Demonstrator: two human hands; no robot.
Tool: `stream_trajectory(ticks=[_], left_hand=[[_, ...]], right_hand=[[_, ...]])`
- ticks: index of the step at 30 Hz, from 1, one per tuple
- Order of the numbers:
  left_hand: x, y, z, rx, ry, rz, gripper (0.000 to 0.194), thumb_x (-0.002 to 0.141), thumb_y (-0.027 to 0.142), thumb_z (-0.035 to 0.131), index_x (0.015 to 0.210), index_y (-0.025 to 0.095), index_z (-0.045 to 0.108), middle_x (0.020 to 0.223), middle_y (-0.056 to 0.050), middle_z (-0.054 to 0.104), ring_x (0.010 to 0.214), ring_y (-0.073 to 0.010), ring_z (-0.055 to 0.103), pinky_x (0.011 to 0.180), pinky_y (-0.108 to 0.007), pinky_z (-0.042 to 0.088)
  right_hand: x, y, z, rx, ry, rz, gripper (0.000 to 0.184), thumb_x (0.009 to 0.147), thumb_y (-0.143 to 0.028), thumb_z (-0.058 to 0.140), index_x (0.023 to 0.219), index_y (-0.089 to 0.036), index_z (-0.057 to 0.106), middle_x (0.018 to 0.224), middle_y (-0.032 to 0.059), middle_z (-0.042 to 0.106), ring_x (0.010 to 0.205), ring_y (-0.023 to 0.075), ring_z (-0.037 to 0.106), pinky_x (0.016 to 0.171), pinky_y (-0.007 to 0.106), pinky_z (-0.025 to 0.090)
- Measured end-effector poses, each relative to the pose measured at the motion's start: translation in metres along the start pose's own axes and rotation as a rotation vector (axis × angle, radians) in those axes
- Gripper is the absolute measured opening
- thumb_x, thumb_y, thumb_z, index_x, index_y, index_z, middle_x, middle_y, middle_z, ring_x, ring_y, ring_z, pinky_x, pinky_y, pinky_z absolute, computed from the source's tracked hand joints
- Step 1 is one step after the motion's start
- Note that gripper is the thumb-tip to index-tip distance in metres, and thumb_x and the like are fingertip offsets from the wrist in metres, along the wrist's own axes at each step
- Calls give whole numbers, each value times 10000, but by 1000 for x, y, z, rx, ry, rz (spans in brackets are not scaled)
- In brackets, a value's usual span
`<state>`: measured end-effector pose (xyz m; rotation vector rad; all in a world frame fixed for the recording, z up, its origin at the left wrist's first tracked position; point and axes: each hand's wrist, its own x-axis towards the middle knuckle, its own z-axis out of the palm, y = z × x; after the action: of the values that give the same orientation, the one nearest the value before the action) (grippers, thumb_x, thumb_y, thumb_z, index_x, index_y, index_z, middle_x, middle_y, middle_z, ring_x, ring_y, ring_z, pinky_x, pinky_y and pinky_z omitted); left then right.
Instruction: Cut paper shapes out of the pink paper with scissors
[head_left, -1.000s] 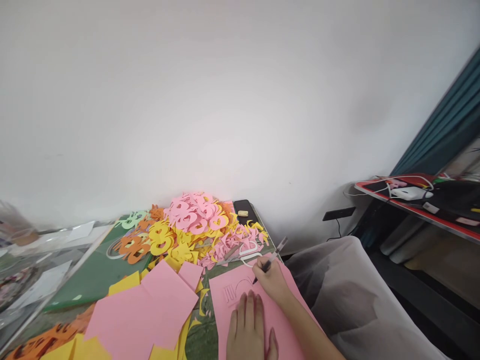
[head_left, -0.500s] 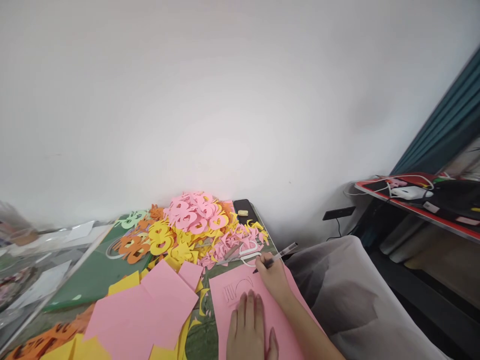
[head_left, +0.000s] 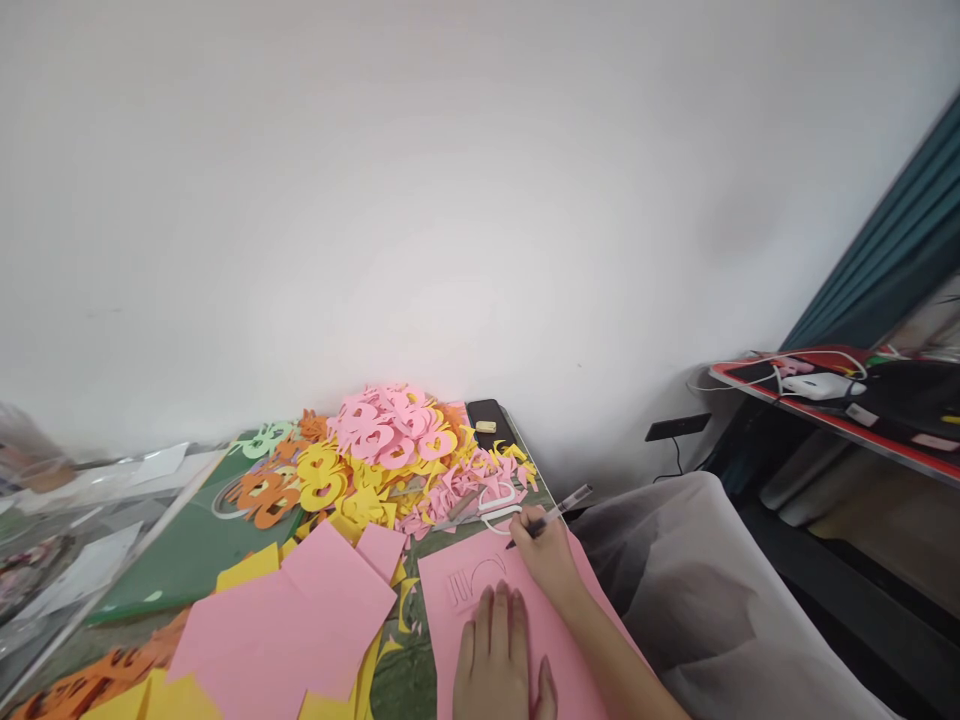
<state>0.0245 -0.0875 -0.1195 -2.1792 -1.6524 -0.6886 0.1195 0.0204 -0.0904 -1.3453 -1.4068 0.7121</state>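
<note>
A sheet of pink paper (head_left: 562, 655) lies in front of me at the table's right edge, with thin pen lines drawn near its top. My left hand (head_left: 493, 650) rests flat on the sheet, fingers stretched out just below the drawn lines. My right hand (head_left: 546, 548) grips a pen (head_left: 566, 505) whose dark tip is at the paper, right of the curved line. White-handled scissors (head_left: 499, 500) lie just beyond the sheet's top edge, their blades partly among pink paper scraps (head_left: 450, 490).
Pink cut-outs with heart holes (head_left: 390, 425) are heaped by the wall, with yellow cut-outs (head_left: 321, 475) and orange ones (head_left: 266, 495) beside them. Blank pink sheets (head_left: 285, 630) lie left. A phone (head_left: 489, 422) bears a small pale block. A red-edged table (head_left: 840, 425) stands right.
The pen's upper end has tilted very slightly to the left. Both hands and the paper stay in nearly the same place.
</note>
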Motion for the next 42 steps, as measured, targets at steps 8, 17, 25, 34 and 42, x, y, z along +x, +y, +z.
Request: stream_trajectory(ticks=[8, 17, 25, 34, 42], left_hand=[[0, -1, 1, 3, 11, 13, 452, 698, 306, 447, 1123, 173, 519, 1120, -63, 573, 1042, -244, 473, 825, -345, 371], [-1, -1, 2, 2, 9, 16, 456, 686, 279, 438, 1122, 172, 516, 1136, -53, 568, 1061, -241, 464, 830, -350, 369], [-1, -2, 4, 18, 38, 14, 441, 687, 274, 424, 1103, 170, 532, 1120, -52, 582, 1042, -237, 485, 803, -349, 383], [-1, -3, 4, 26, 34, 27, 436, 693, 276, 422, 1104, 172, 524, 1118, -51, 581, 1039, -232, 478, 800, -349, 370], [-1, -4, 4, 47, 33, 48, 449, 690, 299, 438, 1114, 171, 510, 1099, -59, 584, 1034, -241, 470, 792, -347, 374]], right_hand=[[0, 0, 0, -5, 20, -1, 272, 637, -242, 394, 500, -223, 160, 488, -50, 209, 470, 110, 273, 422, 217, 231], [0, 1, 1, -10, 32, 0, 280, 644, -232, 399, 516, -222, 151, 505, -51, 191, 474, 106, 249, 426, 216, 227], [0, 0, 1, -1, 5, -2, 286, 625, -200, 406, 519, -220, 142, 505, -53, 181, 476, 103, 240, 425, 217, 220], [1, 3, 1, 5, -16, -1, 261, 616, -187, 398, 503, -219, 165, 498, -53, 204, 485, 104, 256, 434, 217, 219], [1, 4, 0, 1, -52, 15, 268, 572, -174, 393, 505, -218, 138, 497, -57, 165, 463, 101, 215, 429, 219, 186]])
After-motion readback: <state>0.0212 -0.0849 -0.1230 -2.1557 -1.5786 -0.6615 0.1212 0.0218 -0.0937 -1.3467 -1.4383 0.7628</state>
